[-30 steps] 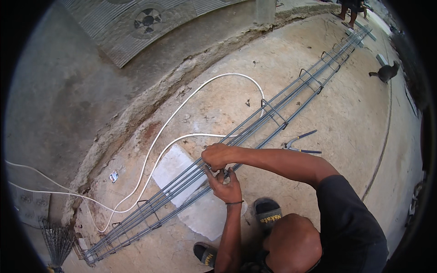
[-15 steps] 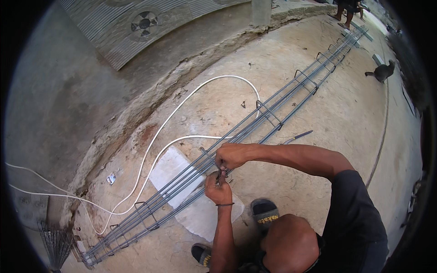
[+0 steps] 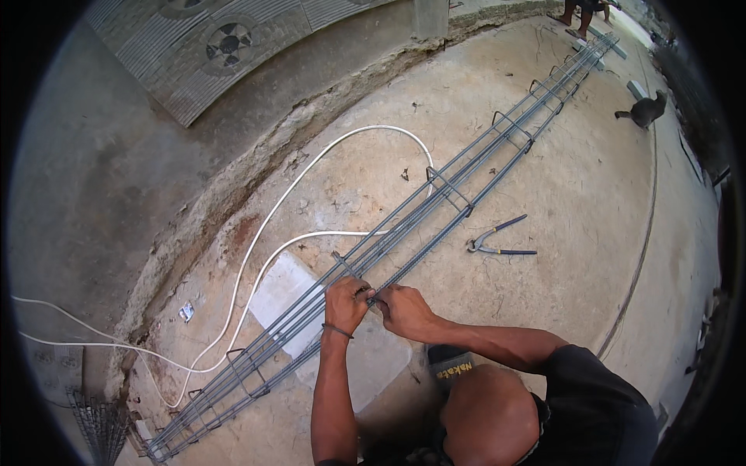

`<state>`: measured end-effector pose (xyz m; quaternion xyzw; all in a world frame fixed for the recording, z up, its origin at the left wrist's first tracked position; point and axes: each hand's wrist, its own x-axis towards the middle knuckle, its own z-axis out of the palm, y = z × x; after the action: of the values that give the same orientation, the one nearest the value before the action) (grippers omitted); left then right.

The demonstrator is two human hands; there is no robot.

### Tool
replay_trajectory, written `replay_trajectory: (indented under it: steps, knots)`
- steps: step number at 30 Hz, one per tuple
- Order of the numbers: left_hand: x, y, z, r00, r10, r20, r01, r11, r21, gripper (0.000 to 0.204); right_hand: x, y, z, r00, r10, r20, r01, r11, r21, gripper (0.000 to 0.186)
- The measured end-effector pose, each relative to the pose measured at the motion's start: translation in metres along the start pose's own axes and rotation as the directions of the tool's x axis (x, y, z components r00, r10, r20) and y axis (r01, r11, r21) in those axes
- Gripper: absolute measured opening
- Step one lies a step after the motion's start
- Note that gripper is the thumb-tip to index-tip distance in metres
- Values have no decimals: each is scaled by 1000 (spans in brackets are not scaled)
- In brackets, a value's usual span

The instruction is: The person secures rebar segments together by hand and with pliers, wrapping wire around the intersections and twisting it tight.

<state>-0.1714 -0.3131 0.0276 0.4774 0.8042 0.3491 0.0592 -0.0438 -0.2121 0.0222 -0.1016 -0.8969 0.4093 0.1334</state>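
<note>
A long rebar cage (image 3: 420,210) of grey steel bars and square stirrups runs diagonally from the lower left to the upper right. My left hand (image 3: 346,303), a dark band at its wrist, is closed at the cage's near bar by a stirrup (image 3: 340,262). Close by on its right, my right hand (image 3: 406,312) pinches at the same bar. Whatever is between the fingertips of either hand is too small or covered to make out. To the right of the cage, pincers (image 3: 483,247) with dark blue handles lie on the ground, handles spread.
Under the cage lies a pale slab (image 3: 284,291). A white cable (image 3: 289,194) loops beside and beneath the bars. A broken concrete edge (image 3: 256,159) borders the left. At the far end are a person's legs (image 3: 579,19) and a dark cat (image 3: 645,110).
My right hand has gone from above my left hand to its right side, its forearm lower. My left hand has shifted up and left. The pincers, mostly covered before, now show.
</note>
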Motion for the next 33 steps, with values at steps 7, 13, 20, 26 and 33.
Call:
replay_trajectory:
  steps: [7, 13, 20, 26, 33]
  knots:
    - [7, -1, -18, 881, -359, 307, 450, 835, -316, 10, 20, -5, -41, 909, 69, 411, -93, 995, 39, 16]
    - [-44, -8, 7, 976, -102, -190, 91, 994, -66, 19, 70, 1, -65, 478, -720, 504, 869, 302, -392, 20]
    - [-57, -5, 22, 959, -71, -275, 72, 997, -8, 22, 83, 5, -44, 39, -544, 838, 944, -254, -209, 24]
    - [-66, -6, 22, 936, -183, -302, 154, 981, -115, 18, 65, -3, -23, 472, -519, 712, 880, 234, -413, 19]
    - [-59, -3, 35, 870, -153, -470, 68, 979, -193, 21, 58, -3, 0, 709, 667, 230, -682, 731, -21, 28]
